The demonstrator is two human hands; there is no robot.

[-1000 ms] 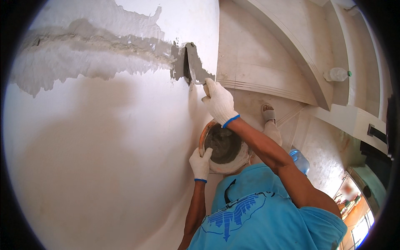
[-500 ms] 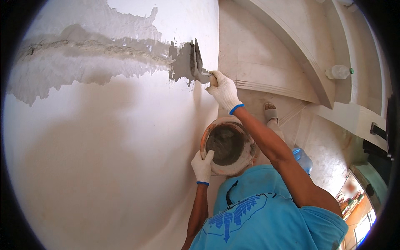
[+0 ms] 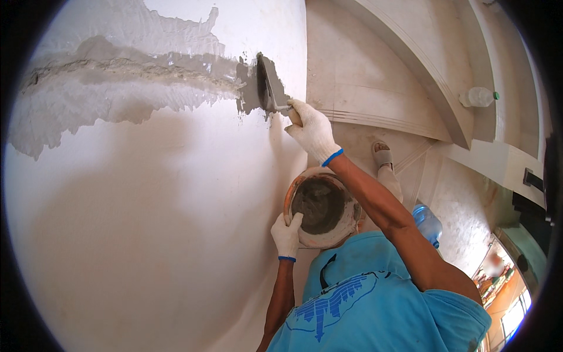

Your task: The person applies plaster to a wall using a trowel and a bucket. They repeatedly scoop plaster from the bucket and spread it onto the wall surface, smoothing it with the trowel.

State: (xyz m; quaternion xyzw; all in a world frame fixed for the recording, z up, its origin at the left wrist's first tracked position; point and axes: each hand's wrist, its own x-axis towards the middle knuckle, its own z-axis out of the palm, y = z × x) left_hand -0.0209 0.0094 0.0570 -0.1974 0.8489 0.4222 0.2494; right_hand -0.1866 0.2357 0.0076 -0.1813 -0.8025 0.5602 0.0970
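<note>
My right hand (image 3: 312, 130), in a white knit glove with a blue cuff, grips the handle of a trowel (image 3: 265, 85). The trowel's blade is tilted against a patch of wet grey mortar (image 3: 249, 88) on the white wall (image 3: 146, 234). In the same kind of glove, my left hand (image 3: 287, 236) is closed on the rim of a round bucket (image 3: 288, 199), thumb over the inside edge. Dark grey mortar (image 3: 319, 205) lies inside the bucket, close to my body. To the left, a rough-edged band of grey plaster (image 3: 129, 70) runs along the wall with a groove through it.
A clear plastic bottle with a green cap (image 3: 478, 97) rests on a stepped ledge at the right. Beside my right arm is a large blue water jug (image 3: 427, 224). A sandalled foot (image 3: 382, 155) is on the floor beyond the bucket. The wall ends in a vertical edge (image 3: 306, 53).
The trowel has slid a little to the left across the wet mortar, and its blade has turned. My right hand moved with it. My left hand still holds the bucket.
</note>
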